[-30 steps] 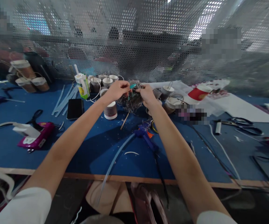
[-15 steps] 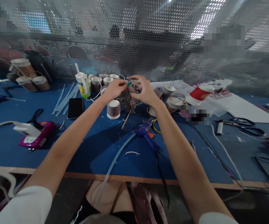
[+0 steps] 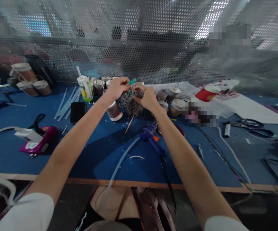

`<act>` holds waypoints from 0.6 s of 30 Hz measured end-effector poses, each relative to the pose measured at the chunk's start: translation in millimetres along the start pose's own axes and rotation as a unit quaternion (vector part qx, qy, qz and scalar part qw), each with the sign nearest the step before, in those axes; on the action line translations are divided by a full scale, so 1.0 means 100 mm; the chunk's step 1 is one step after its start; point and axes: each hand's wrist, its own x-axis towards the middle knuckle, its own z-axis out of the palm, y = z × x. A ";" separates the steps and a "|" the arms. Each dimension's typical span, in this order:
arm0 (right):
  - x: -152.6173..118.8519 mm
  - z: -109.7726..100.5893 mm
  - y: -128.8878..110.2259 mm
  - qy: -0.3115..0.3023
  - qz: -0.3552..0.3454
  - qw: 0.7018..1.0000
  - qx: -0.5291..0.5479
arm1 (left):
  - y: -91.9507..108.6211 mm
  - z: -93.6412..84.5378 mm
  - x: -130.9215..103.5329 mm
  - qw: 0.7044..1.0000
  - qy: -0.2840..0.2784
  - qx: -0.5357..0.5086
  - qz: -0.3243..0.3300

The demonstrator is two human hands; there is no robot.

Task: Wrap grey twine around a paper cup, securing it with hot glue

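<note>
My left hand (image 3: 117, 89) is closed in a pinch on a small teal piece (image 3: 132, 81) above a grey shredded bundle (image 3: 131, 105). At the right side of the bundle is my right hand (image 3: 146, 97), its fingers bent together at the bundle's top; what they hold is too small to make out. A thin wooden stick (image 3: 129, 125) pokes out below the bundle. Just left of it, a small grey-and-white cup (image 3: 114, 111) leans to one side. Nearer me lies a blue glue gun (image 3: 152, 141) with a long translucent glue stick (image 3: 122, 158) in its back.
Several small cups (image 3: 98, 86) line the back. A drink carton (image 3: 85, 89), black phone (image 3: 77, 112) and purple power strip (image 3: 39, 141) are at left. A red-and-white cup (image 3: 206, 93), scissors (image 3: 256, 126) and cables are at right. A perforated metal screen (image 3: 153, 57) stands behind.
My right hand's fingers have closed in on the bundle. The teal piece now shows higher above it. The cup beside the bundle has tipped over from upright and shifted slightly left.
</note>
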 end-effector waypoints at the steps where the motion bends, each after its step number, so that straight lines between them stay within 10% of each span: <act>1: 0.00 0.00 0.01 0.005 0.002 1.000 -0.001 | 0.03 0.00 -0.01 1.000 -0.002 -0.016 0.000; 18: 0.06 -0.03 0.25 0.012 -0.044 0.999 0.012 | 0.39 -0.34 -0.09 0.987 0.088 -0.133 0.004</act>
